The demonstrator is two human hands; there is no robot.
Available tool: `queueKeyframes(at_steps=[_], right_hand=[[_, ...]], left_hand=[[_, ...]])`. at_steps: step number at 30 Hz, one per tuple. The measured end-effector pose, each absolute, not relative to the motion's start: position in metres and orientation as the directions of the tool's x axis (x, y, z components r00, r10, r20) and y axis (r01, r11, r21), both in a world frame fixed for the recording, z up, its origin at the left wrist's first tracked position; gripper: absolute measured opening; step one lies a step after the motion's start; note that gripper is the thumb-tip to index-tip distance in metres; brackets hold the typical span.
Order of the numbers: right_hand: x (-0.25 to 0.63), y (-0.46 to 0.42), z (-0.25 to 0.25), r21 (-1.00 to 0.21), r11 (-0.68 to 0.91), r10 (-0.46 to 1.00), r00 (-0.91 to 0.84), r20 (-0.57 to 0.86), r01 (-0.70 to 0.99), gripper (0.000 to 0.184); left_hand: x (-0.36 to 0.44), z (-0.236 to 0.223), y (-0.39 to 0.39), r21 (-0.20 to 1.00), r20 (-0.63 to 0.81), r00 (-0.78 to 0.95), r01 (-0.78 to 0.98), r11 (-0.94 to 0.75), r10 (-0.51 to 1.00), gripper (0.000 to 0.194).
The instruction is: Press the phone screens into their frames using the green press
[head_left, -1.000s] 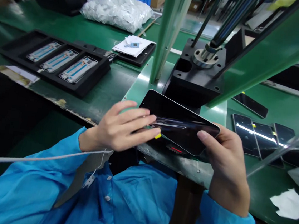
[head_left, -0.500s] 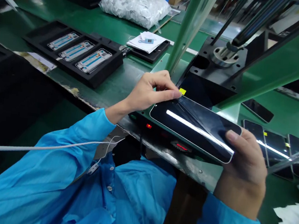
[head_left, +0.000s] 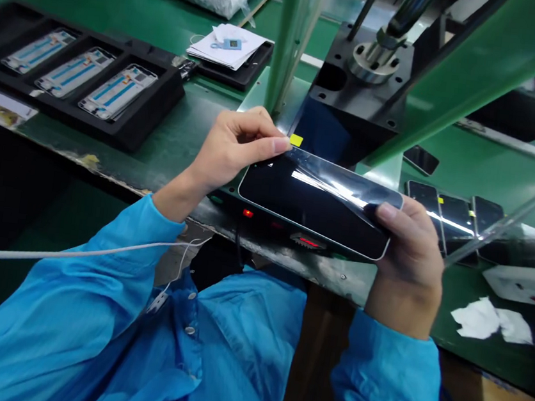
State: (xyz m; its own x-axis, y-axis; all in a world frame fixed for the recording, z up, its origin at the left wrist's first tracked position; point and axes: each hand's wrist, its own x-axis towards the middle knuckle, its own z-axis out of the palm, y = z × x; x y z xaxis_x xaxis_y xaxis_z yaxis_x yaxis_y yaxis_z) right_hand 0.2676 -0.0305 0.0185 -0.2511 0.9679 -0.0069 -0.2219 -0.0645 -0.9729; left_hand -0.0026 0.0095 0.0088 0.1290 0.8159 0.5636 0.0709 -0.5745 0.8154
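Observation:
My right hand (head_left: 403, 254) grips the right end of a black phone screen (head_left: 316, 199) and holds it level above the front edge of the green bench. Clear protective film lies over the glass, with a small yellow tab (head_left: 296, 140) at its far left corner. My left hand (head_left: 235, 148) is closed in a pinch on the film at that corner, thumb and forefinger pressed together right beside the tab. Both arms wear blue sleeves.
A black press block (head_left: 351, 100) with a steel shaft stands just behind the screen. A black tray (head_left: 149, 116) holding three phone frames lies at left. Several dark screens (head_left: 454, 212) lie at right, with white wipes (head_left: 490, 319) nearer the edge. A white cable (head_left: 72, 254) crosses my left sleeve.
My left hand moved from the screen's near edge to its far left corner and pinched the film by the yellow tab. The screen went from tilted to level, and my view shifted left and down.

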Motion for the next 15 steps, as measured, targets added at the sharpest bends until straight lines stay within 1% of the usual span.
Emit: queueKeyframes(at_steps=[3, 11, 13, 15], right_hand=[[0.2660, -0.0306, 0.0178, -0.971, -0.067, 0.963, -0.269, -0.003, -0.230, 0.022], [0.2647, -0.0308, 0.0199, -0.981, -0.030, 0.955, -0.295, 0.029, -0.193, 0.029], [0.2641, -0.0287, 0.0182, -0.982, -0.029, 0.958, -0.285, 0.026, -0.189, 0.031], [0.2605, -0.0257, 0.0148, -0.982, -0.021, 0.965, -0.260, 0.029, -0.186, 0.034]], left_hand=[[-0.0025, 0.0088, 0.0097, 0.810, 0.573, 0.122, 0.065, -0.582, 0.811, 0.026], [-0.0068, 0.0100, 0.0115, 0.795, 0.585, 0.107, 0.121, -0.594, 0.804, 0.022], [-0.0077, 0.0072, 0.0113, 0.804, 0.577, 0.115, 0.099, -0.587, 0.809, 0.026], [-0.0062, 0.0041, 0.0099, 0.833, 0.543, 0.160, 0.021, -0.553, 0.824, 0.038]])
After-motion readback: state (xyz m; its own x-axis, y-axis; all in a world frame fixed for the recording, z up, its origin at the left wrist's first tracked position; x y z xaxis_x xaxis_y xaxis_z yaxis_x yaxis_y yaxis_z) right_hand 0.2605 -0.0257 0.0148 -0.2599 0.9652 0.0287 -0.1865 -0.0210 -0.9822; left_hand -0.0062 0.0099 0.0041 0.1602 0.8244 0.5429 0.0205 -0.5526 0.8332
